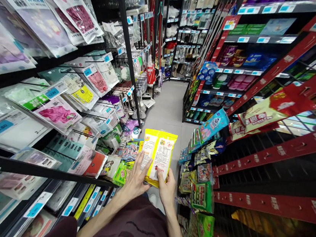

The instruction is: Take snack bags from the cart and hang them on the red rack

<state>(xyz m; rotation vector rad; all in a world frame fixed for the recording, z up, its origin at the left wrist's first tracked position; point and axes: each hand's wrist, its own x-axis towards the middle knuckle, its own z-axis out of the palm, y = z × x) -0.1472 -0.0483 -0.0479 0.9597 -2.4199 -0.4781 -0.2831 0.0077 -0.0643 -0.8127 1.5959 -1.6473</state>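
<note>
The person stands in a shop aisle and holds a yellow packet [162, 157] in both hands, in front of the body and over the grey floor [168, 100]. Its pale, printed panel faces up toward the camera. The left hand [136, 173] is at the packet's lower left corner, its fingers partly spread and reaching up over the left edge, on top of the printing. The right hand [167, 185] grips the lower right corner, thumb laid on the printed face and fingers curled behind, where they are mostly hidden. Past the left hand, green packets [122, 172] hang at the near end of the left rack, close to the fingers. That rack [131, 73] carries bagged goods on hooks, with blue and white price tags along it. To the right of the hands, a strip of colourful snack bags [202, 195] hangs beside the aisle, a blue bag [211, 127] near its top and a green one [202, 231] lower down. Red-edged shelving [274, 204] runs behind them. The person wears a dark maroon top [139, 227].
</note>
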